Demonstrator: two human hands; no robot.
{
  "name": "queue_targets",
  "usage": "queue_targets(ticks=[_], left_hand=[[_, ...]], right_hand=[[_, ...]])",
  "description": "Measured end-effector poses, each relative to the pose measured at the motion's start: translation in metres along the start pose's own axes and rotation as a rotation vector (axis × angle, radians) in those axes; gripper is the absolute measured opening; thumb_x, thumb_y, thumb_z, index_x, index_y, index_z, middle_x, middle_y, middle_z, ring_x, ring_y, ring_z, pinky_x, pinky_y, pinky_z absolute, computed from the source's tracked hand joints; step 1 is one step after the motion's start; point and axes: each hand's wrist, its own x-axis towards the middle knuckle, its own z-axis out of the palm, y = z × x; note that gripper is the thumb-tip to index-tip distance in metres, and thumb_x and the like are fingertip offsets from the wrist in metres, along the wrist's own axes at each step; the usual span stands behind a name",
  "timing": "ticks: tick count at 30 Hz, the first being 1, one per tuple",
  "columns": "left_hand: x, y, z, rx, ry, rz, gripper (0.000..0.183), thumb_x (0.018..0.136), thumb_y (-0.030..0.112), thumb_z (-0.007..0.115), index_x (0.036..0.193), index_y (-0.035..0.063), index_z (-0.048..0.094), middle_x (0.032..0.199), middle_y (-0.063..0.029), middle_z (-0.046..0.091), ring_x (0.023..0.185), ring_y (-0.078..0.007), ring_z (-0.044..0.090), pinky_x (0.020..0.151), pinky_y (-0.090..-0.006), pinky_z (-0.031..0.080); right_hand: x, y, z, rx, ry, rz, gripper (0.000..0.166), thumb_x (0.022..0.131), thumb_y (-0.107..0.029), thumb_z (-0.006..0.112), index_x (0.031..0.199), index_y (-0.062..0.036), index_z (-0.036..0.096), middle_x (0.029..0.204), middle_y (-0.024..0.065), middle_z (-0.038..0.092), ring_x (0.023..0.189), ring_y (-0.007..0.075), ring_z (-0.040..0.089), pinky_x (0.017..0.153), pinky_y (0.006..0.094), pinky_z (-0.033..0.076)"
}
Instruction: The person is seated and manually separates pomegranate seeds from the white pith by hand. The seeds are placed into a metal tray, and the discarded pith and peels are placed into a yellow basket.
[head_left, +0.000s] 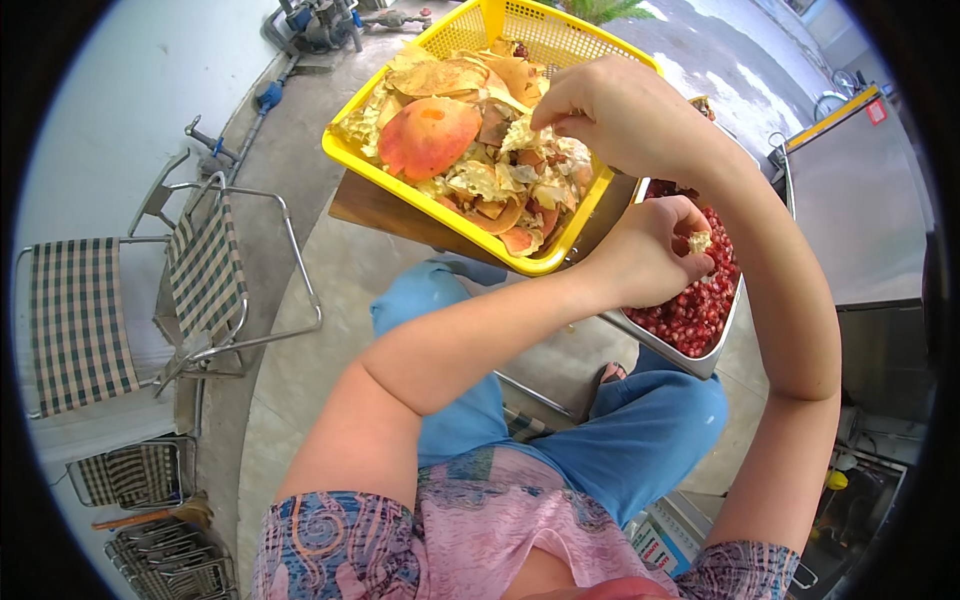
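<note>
My left hand (652, 251) reaches across over a metal tray (712, 364) of red pomegranate seeds (686, 322), pinching a small piece of pale pith (700, 241) between thumb and fingers. Beyond it, my right hand (600, 112) is above the right side of a yellow plastic basket (442, 221), its fingertips on a crumpled piece of cream-coloured pomegranate membrane (521, 135). Pomegranate peel and membrane fill the basket, with a large reddish rind piece (429, 139) on top. My right forearm hides part of the tray.
Under the basket is a brown wooden surface (390, 214). A checked folding chair (210, 262) stands to the left, near pipes and a pump (319, 22) by the wall. A metal cabinet (855, 210) is at the right. My knees in blue trousers (645, 442) are below the tray.
</note>
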Motion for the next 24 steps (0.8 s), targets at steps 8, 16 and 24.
queue_targets(ticks=[8, 16, 24], left_hand=[[0.007, -0.018, 0.007, -0.160, 0.002, -0.018, 0.026, 0.075, 0.002, 0.063, 0.097, -0.0045, 0.051, 0.088, -0.0080, 0.061, 0.079, -0.0108, 0.060, 0.069, -0.0210, 0.048], [0.006, 0.000, -0.002, -0.229, 0.017, -0.088, 0.030, 0.074, 0.000, 0.065, 0.101, -0.0024, 0.051, 0.088, -0.0056, 0.060, 0.079, -0.0095, 0.058, 0.069, -0.0204, 0.049], [0.002, 0.001, -0.005, -0.326, -0.029, -0.059, 0.033, 0.076, -0.004, 0.063, 0.106, -0.0029, 0.050, 0.097, -0.0067, 0.057, 0.086, -0.0107, 0.056, 0.074, -0.0224, 0.049]], right_hand=[[-0.004, -0.011, -0.007, -0.102, -0.138, 0.130, 0.029, 0.070, -0.008, 0.055, 0.098, -0.0086, 0.062, 0.078, 0.0133, 0.063, 0.077, 0.0280, 0.060, 0.071, 0.0394, 0.046], [-0.038, -0.002, -0.033, 0.169, 0.163, 0.213, 0.026, 0.071, -0.008, 0.054, 0.095, -0.0056, 0.063, 0.074, 0.0134, 0.062, 0.063, 0.0255, 0.059, 0.060, 0.0342, 0.046], [-0.172, 0.005, 0.012, 0.818, 0.676, 0.549, 0.015, 0.081, -0.003, 0.060, 0.095, 0.0027, 0.062, 0.085, 0.0047, 0.064, 0.074, 0.0077, 0.057, 0.067, 0.0199, 0.047]])
